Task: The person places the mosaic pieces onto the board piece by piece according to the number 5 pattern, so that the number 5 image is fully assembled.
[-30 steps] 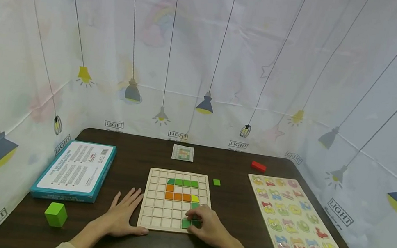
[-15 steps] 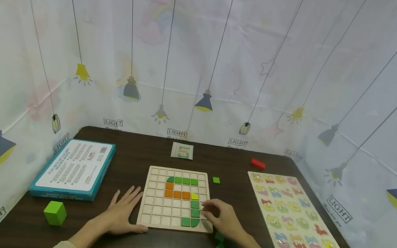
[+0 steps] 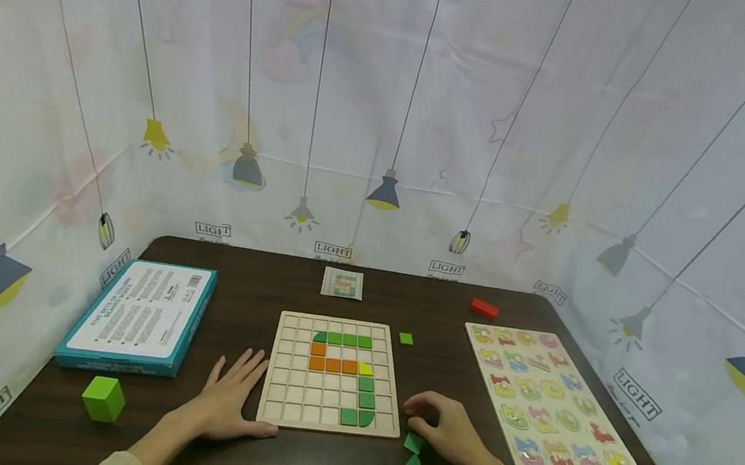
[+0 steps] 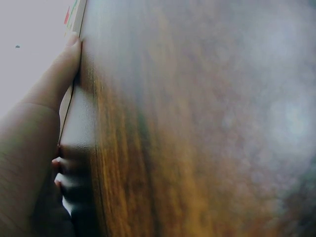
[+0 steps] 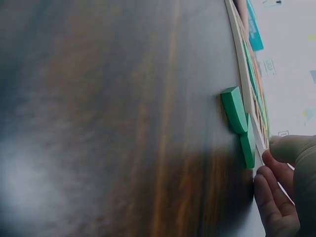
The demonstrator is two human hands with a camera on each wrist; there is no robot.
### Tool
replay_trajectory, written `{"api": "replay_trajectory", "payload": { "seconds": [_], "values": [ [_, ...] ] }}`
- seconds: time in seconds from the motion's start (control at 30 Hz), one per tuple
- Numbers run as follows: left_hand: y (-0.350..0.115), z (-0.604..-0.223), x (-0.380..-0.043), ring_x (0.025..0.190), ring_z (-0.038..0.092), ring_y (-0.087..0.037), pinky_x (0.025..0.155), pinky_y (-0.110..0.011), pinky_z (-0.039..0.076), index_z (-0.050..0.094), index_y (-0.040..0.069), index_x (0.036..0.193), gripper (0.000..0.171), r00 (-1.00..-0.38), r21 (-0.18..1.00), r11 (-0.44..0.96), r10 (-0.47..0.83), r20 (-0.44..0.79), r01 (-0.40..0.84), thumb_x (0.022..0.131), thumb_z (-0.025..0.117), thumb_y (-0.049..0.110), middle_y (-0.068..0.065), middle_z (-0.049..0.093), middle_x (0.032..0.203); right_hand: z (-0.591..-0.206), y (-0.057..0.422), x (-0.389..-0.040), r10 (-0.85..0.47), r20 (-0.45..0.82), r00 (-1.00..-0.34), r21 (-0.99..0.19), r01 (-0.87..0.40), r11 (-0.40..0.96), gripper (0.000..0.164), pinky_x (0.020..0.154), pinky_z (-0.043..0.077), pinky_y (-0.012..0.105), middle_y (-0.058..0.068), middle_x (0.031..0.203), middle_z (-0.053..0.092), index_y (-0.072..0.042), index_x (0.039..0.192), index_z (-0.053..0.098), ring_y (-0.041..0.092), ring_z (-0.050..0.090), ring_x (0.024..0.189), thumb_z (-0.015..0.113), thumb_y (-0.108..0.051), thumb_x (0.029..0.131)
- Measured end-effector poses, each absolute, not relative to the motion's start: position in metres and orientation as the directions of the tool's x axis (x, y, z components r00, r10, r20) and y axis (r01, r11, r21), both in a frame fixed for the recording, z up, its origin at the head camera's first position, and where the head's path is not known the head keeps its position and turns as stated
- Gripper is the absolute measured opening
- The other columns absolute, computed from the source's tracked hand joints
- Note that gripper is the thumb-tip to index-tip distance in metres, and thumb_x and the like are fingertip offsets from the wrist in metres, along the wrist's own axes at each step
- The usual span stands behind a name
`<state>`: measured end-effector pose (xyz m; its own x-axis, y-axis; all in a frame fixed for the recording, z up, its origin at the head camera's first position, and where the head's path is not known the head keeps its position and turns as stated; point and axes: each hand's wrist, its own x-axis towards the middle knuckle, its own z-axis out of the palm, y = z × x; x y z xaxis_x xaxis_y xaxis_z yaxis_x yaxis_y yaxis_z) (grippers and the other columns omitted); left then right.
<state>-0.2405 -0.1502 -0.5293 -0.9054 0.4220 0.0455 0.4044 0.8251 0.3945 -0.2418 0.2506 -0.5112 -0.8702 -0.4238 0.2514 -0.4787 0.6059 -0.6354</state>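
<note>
A wooden grid board (image 3: 286, 392) lies at the middle of the table. Set in its squares are green tiles (image 3: 349, 340), orange tiles (image 3: 332, 366) and a yellow tile (image 3: 365, 369). My left hand (image 3: 227, 403) rests on the table with fingers spread, its thumb and fingertips at the board's left side and lower-left corner. Right of the board, my right hand (image 3: 449, 430) hovers with fingers loosely bent beside two loose green pieces, a squarish one (image 3: 412, 443) and a quarter-round one (image 5: 234, 109). I see nothing between its fingers in the right wrist view.
A small pattern card (image 3: 342, 283) lies behind the board, a single light green tile (image 3: 406, 339) to its right. A blue box (image 3: 135, 312) and green cube (image 3: 104, 399) stand left. An animal puzzle board (image 3: 553, 410) and red block (image 3: 485, 308) lie right.
My right hand has left the tiles at the board's lower right and moved right to the loose green pieces. A green tile it covered now shows in its square. The left hand stays put.
</note>
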Motion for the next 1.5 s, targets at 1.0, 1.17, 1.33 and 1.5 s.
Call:
{"api": "replay_trajectory", "payload": {
  "seconds": [1.0, 1.17, 1.33, 1.5],
  "values": [
    [-0.150, -0.533, -0.243, 0.142, 0.009, -0.033, 0.106, -0.063, 0.000, 0.025, 0.006, 0.150, 0.112, -0.903, 0.412, 0.813, 0.424, 0.063, 0.411, 0.070, 0.057, 0.078, -0.012, 0.015, 0.156, -0.516, 0.269, -0.229, -0.514, 0.275, -0.812, -0.605, -0.562, 0.564, 0.030, 0.067, 0.050, 0.024, -0.002, 0.094, 0.061, -0.009, 0.107, 0.062, 0.012, 0.058, 0.079, 0.075, -0.008, 0.080],
    [-0.149, -0.528, -0.239, 0.142, 0.010, -0.034, 0.105, -0.064, 0.000, 0.025, 0.005, 0.150, 0.112, -0.901, 0.406, 0.815, 0.430, 0.054, 0.413, 0.071, 0.056, 0.078, -0.014, 0.016, 0.155, -0.516, 0.269, -0.228, -0.483, 0.254, -0.838, -0.635, -0.521, 0.571, 0.029, 0.067, 0.051, 0.026, -0.001, 0.093, 0.062, -0.008, 0.106, 0.062, 0.016, 0.059, 0.079, 0.074, -0.005, 0.080],
    [-0.150, -0.526, -0.236, 0.142, 0.009, -0.034, 0.105, -0.064, -0.001, 0.024, 0.005, 0.150, 0.112, -0.899, 0.407, 0.814, 0.435, 0.045, 0.414, 0.071, 0.056, 0.078, -0.014, 0.015, 0.156, -0.515, 0.269, -0.229, -0.422, 0.242, -0.874, -0.692, -0.460, 0.556, 0.029, 0.068, 0.053, 0.025, 0.001, 0.096, 0.063, -0.005, 0.107, 0.061, 0.019, 0.062, 0.082, 0.073, -0.003, 0.080],
    [-0.150, -0.526, -0.239, 0.142, 0.009, -0.034, 0.105, -0.064, -0.001, 0.024, 0.006, 0.150, 0.112, -0.901, 0.405, 0.816, 0.430, 0.049, 0.412, 0.071, 0.056, 0.078, -0.013, 0.015, 0.156, -0.512, 0.257, -0.240, -0.350, 0.311, -0.884, -0.676, -0.465, 0.572, 0.032, 0.070, 0.053, 0.024, 0.003, 0.098, 0.064, -0.005, 0.106, 0.062, 0.017, 0.062, 0.085, 0.074, 0.003, 0.077]
  ]
}}
